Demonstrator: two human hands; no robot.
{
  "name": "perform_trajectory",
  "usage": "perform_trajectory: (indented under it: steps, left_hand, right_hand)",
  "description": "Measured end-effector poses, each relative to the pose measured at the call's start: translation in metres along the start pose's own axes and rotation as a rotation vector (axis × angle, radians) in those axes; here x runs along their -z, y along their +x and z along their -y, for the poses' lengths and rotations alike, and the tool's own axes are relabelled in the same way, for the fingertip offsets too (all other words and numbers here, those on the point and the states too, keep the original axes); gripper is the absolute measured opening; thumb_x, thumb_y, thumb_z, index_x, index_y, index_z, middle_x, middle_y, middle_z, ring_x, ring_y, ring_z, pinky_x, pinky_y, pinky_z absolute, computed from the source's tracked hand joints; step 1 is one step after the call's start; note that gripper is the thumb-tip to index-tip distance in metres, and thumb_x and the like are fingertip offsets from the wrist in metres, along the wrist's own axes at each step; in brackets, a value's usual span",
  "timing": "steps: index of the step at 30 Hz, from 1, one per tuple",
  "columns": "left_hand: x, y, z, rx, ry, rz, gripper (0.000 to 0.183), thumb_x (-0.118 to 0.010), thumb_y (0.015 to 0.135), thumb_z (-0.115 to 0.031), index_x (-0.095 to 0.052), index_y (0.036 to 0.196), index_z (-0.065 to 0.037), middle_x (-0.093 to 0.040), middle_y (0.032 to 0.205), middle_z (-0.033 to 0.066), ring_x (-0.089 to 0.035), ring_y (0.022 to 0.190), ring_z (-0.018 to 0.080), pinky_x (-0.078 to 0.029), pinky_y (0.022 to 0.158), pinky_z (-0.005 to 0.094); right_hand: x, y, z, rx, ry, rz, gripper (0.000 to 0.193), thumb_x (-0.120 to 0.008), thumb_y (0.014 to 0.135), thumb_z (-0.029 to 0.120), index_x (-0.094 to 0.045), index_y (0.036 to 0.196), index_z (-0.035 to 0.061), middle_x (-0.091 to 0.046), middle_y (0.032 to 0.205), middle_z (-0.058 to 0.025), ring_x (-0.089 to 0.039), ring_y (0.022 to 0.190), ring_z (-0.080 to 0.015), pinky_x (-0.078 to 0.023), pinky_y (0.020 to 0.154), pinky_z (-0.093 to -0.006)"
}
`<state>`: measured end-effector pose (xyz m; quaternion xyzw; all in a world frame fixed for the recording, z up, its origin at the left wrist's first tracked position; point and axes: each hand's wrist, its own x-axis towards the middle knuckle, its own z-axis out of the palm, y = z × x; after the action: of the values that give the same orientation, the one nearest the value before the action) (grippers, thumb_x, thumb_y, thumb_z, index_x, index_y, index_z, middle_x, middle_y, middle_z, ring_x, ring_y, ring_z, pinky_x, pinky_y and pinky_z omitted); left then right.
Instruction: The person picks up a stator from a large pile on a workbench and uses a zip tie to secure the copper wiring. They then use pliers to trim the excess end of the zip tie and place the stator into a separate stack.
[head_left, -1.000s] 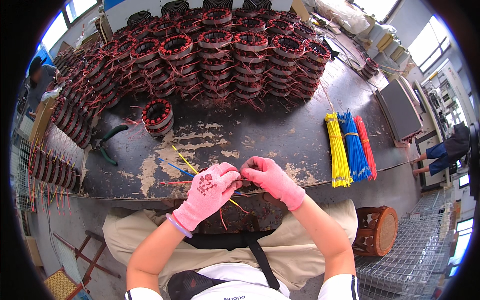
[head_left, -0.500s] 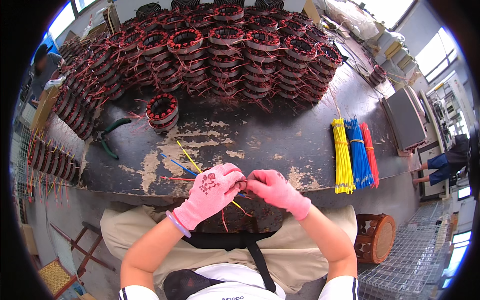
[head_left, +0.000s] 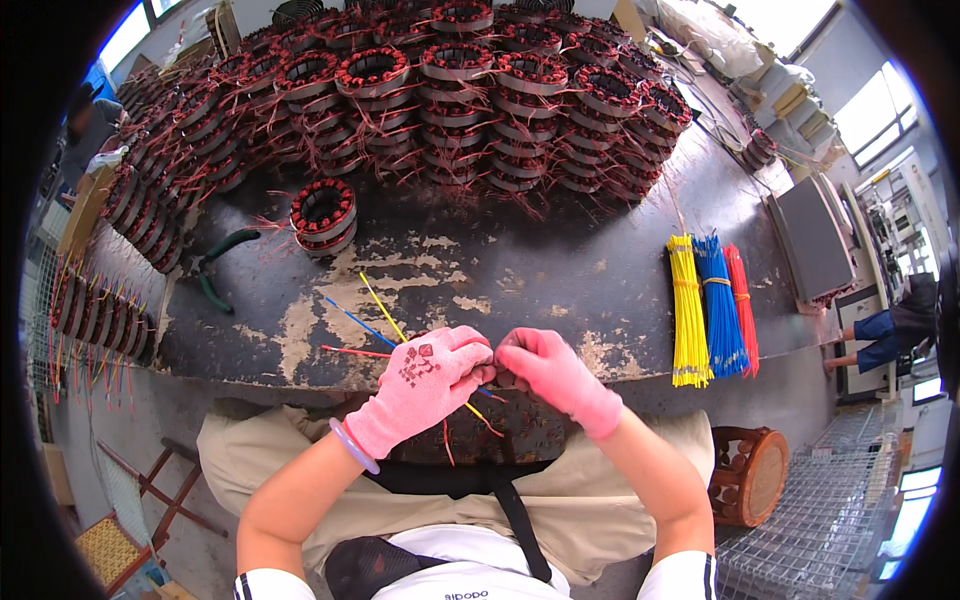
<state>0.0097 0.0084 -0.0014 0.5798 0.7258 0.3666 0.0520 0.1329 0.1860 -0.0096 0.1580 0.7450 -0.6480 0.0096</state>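
In a pink glove, my left hand (head_left: 425,372) is closed around a few thin wires at the table's near edge. A yellow wire (head_left: 381,306), a blue wire (head_left: 358,323) and a red wire (head_left: 352,351) stick out past its far left side. More wire ends, yellow and red, hang below the palm. My right hand (head_left: 550,375), gloved alike, is pinched beside the left fingertips, a small gap between them. Whatever its fingers grip is hidden. Beyond the hands stands a short stack of wound stator rings (head_left: 324,216) with red coils.
Tall stacks of stators (head_left: 455,120) fill the table's far side. Green-handled pliers (head_left: 215,270) lie at left. Yellow (head_left: 688,315), blue (head_left: 720,310) and red wire bundles (head_left: 741,310) lie at right. A wooden stool (head_left: 750,475) stands right of my lap. Other people are at both sides.
My right hand has drawn slightly away from the left fingertips, opening a small gap. My left hand still holds the wires in nearly the same place.
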Motion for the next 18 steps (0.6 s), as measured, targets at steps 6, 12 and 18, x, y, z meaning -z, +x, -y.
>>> perform_trajectory:
  steps: [6, 12, 18]
  left_hand:
    - [0.0, -0.002, 0.0, 0.043, -0.083, 0.026, 0.01, -0.071, 0.086, -0.016, -0.067, 0.093, -0.011, -0.068, 0.096, 0.0026, -0.068, 0.089, 0.0265, -0.055, 0.073, 0.0387]
    - [-0.001, -0.002, 0.0, 0.053, -0.059, 0.02, 0.009, -0.07, 0.086, -0.016, -0.067, 0.093, -0.011, -0.067, 0.096, 0.003, -0.068, 0.087, 0.0274, -0.055, 0.072, 0.0391]
    - [0.001, -0.003, -0.001, 0.044, -0.087, 0.045, 0.01, -0.069, 0.083, -0.009, -0.069, 0.094, -0.009, -0.068, 0.097, 0.0048, -0.067, 0.087, 0.0289, -0.054, 0.074, 0.0394]
  right_hand:
    - [-0.008, -0.032, 0.024, 0.113, -0.477, -0.31, 0.025, -0.075, 0.088, 0.023, -0.068, 0.106, 0.007, -0.072, 0.096, -0.0067, -0.067, 0.077, -0.0176, -0.054, 0.073, -0.0316]
    - [-0.013, -0.026, 0.006, 0.612, -1.074, -0.333, 0.039, -0.078, 0.08, 0.022, -0.066, 0.115, 0.0098, -0.069, 0.109, -0.0038, -0.067, 0.089, -0.0234, -0.055, 0.077, -0.0393]
    - [-0.002, -0.016, 0.013, -0.359, 0.293, 0.116, 0.024, -0.053, 0.102, 0.021, -0.067, 0.103, 0.0019, -0.063, 0.081, 0.0034, -0.058, 0.078, -0.0056, -0.048, 0.069, -0.0246]
